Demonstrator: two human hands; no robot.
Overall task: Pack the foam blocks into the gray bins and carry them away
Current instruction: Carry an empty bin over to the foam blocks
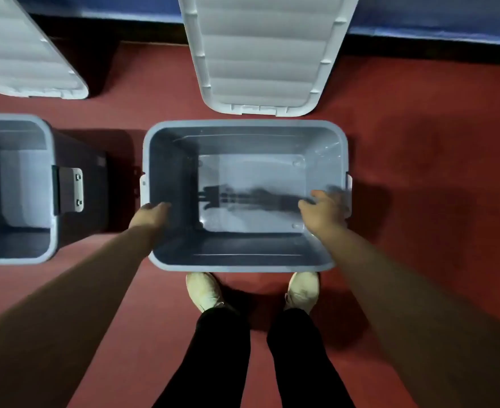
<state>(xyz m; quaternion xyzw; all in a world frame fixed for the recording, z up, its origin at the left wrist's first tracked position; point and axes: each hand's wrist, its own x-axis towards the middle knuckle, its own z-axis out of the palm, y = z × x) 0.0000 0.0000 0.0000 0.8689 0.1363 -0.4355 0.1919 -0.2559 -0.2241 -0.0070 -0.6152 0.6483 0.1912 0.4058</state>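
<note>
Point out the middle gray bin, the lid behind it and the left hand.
middle gray bin (244,124): head view, far rim.
lid (260,54): head view, ribbed middle.
left hand (151,214): head view, back of the hand.

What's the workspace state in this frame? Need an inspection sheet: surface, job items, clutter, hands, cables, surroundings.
Surface: dark red carpeted floor; no table.
Job's things: open gray plastic bin in the centre, empty; second open gray bin to its left, cut by the frame edge, visible part empty; no foam blocks seen.
Clutter: pale ribbed plastic lid beyond the centre bin; second pale lid at upper left.
Hands: left hand on the centre bin's left rim, seems to grip it; right hand at the right rim, blurred, grip unclear.
Cables: nothing seen.
Surroundings: blue surface along the top; person's pale shoes and black trousers close behind the bin.
</note>
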